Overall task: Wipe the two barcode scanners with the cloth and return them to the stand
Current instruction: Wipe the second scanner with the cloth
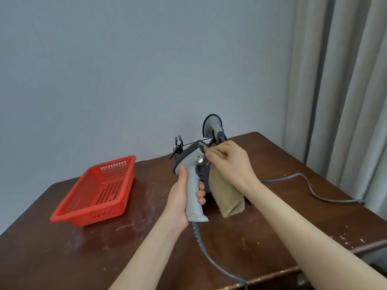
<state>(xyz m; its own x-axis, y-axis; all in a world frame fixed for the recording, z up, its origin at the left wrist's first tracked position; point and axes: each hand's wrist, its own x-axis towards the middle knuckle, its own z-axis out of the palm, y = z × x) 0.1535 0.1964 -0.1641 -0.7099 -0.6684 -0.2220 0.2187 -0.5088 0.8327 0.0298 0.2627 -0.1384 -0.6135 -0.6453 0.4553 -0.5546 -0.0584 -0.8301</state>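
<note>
The grey handle of a barcode scanner (193,185) is gripped by the left hand (180,197), with the thumb laid up its near side and the fingers curled round the far side. The scanner is held upright above the middle of the tabletop (62,258), its dark-rimmed head tilted away to the far left. A tan cloth (227,195) is bunched in the curled fingers of the right hand (228,162) and pressed against the right side of the scanner's head; the rest of the cloth is left hanging beside the handle. A grey cable (201,245) is seen running from the handle's base down to the near edge. Just behind the hands, a black wire stand (178,144) is placed, and a second scanner (212,126) is seated at its right end, head up. Another grey cable (314,189) is trailed across the right of the tabletop. To the left, well apart, a red plastic basket (98,189) is set. A pale curtain (345,80) is hung at the far right.
</note>
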